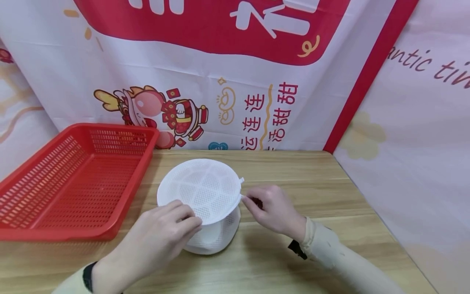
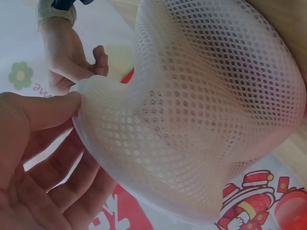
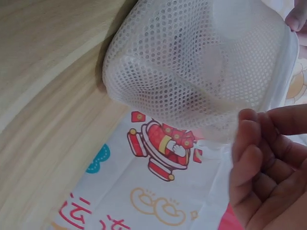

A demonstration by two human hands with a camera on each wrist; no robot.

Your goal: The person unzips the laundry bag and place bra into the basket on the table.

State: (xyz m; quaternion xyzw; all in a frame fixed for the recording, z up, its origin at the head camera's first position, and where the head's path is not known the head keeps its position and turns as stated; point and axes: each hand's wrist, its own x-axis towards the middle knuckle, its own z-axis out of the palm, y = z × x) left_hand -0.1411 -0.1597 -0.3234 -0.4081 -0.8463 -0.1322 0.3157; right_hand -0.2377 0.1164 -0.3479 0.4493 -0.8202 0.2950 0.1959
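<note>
A white mesh laundry bag [image 1: 216,234] stands on the wooden table, its round, flat top [image 1: 200,188] tilted toward me. With my left hand [image 1: 167,226] I grip the near left rim, the thumb [image 2: 53,110] lying on the white edging in the left wrist view. My right hand [image 1: 271,208] pinches the right edge of the top between thumb and fingertips, close to a small white tab [image 1: 241,180]. Its other fingers are curled in the right wrist view. Below the rim, the mesh side [image 3: 172,72] sags in soft folds.
A red plastic basket [image 1: 136,183] with slotted walls stands at the left, near my left forearm. The wooden table [image 1: 293,167] ends at a printed white and red cloth [image 1: 235,69] at the back. Another printed cloth [image 1: 411,134] borders the right side.
</note>
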